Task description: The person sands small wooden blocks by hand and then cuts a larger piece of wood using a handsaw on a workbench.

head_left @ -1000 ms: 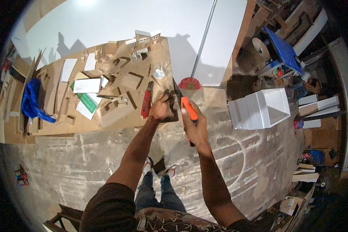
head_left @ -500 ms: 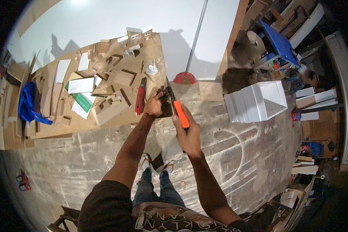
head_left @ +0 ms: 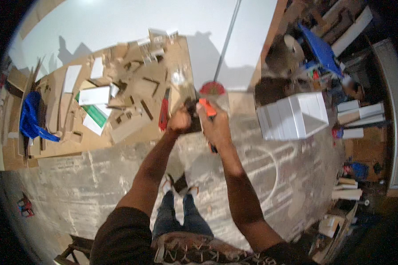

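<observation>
My right hand (head_left: 216, 126) is closed round an orange-and-black handled tool (head_left: 207, 107); its exact kind is blurred and partly covered by my fingers. Beside it, my left hand (head_left: 180, 120) is curled closed at the workbench's (head_left: 132, 143) right front corner. A small dark piece (head_left: 191, 106) shows at its fingertips, too blurred to name. Just left of that hand lies a red-and-black hand tool (head_left: 163, 114) on the bench. A clear round container (head_left: 177, 77) sits behind it.
Cardboard or wood offcuts (head_left: 151, 84), white panels (head_left: 94, 96) and a green sheet (head_left: 93, 112) cover the bench. Blue cloth (head_left: 31, 117) hangs at the left. Behind my hands stands a red dustpan (head_left: 212, 88) with a long handle. White box-like pieces (head_left: 292, 117) rest to the right.
My right hand has moved slightly up and turned, tilting the orange tool so its lower end shows below my hand. My left hand's fingers have gone from spread to curled.
</observation>
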Demonstrator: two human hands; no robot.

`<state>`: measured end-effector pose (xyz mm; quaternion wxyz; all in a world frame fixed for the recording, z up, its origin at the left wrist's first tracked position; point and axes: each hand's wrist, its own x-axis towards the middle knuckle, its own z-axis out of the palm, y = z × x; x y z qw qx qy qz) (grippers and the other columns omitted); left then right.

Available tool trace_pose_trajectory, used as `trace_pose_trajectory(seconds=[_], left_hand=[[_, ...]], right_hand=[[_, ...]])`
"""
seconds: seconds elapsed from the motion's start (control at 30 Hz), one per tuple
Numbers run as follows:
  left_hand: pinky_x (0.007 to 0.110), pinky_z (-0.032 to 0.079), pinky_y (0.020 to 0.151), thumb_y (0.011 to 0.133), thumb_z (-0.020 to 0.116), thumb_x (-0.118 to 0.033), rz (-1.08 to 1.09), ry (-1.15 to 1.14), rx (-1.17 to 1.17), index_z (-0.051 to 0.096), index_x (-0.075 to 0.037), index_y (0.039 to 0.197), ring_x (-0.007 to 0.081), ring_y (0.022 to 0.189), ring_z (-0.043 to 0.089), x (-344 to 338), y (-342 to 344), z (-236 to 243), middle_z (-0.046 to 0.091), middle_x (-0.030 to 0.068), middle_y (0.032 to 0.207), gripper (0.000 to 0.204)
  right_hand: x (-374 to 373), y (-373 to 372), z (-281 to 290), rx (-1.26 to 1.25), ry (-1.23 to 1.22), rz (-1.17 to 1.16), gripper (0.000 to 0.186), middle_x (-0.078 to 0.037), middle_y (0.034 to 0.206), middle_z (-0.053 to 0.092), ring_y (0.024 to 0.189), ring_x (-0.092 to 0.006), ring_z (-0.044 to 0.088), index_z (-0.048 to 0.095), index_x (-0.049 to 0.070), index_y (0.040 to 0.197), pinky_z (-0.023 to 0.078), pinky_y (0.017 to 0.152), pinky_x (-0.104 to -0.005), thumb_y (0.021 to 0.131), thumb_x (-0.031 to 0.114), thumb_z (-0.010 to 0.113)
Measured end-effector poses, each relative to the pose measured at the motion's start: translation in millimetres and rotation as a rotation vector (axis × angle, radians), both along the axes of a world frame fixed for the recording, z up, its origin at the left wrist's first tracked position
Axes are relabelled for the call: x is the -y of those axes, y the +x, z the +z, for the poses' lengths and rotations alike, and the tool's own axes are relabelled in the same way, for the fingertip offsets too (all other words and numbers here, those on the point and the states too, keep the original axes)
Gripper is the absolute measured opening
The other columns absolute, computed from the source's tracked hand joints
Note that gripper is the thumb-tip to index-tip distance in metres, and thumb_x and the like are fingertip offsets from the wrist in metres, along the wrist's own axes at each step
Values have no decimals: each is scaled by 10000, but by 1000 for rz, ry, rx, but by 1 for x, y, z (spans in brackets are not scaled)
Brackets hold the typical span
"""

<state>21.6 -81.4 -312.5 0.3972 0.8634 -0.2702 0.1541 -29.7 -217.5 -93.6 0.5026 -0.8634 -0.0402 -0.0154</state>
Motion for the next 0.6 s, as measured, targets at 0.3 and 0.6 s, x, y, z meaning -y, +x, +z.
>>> trace_pose_trajectory(seconds=[0.3,0.6], left_hand=[[425,461,1033,734,634,-95,2,228,-10,679,-45,1116,344,1184,538,-2,-4,23,608,133,1241,388],[446,416,1063,790,623,-155,13,210,-19,664,-42,1165,315,1210,527,-27,14,-5,602,142,1302,394]], right_hand=[[24,-95,-59,143,236,-145,496,-217,1187,659,1080,-194,612,528,-55,1346,482,930,-312,982,270,618],[2,-59,95,-152,96,-16,434,-309,1073,663,1000,-355,689,593,-88,1213,524,847,-401,944,245,657]])
